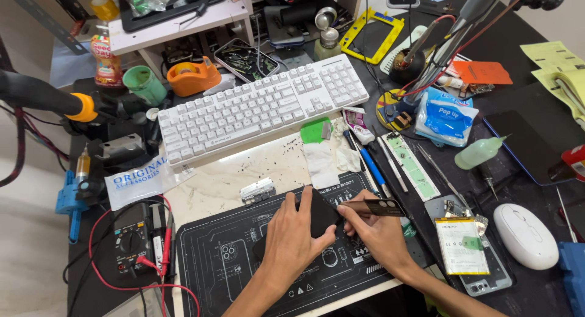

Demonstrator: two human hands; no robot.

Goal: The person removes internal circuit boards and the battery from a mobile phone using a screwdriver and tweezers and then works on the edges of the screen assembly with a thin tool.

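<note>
Head view looking straight down at a pretty packed repair surface (536,140). The left hand (292,241) is laid flat with fingers spread over a small black phone-shaped piece (322,216), pressing it down onto the dark printed work mat (231,262), so that grip is open and pushing rather than pinching. The right hand (378,231) sits just beside it, thumb and fingers pinched together on a thin dark card (379,207) whose left end meets the edge of the black piece; can't tell if it's actually slid under it. So the black piece is near the top middle of the mat, right between both hands. Just up and left of the hands there's a small silvery metal part (257,190) on the pale, stained sheet (237,174). Behind that is a white keyboard (262,106) set at an angle, with an orange tape dispenser (193,76) and a green cup (143,84) further back. To the right of the hands lies an opened phone with its battery (461,245) showing, then a white mouse (525,236) near it. A blue pen (373,169) and a pale green strip (410,166) lie between the keyboard and the phone. On the left edge sits a multimeter (134,239) with red leads (100,256) looping around it.
</note>
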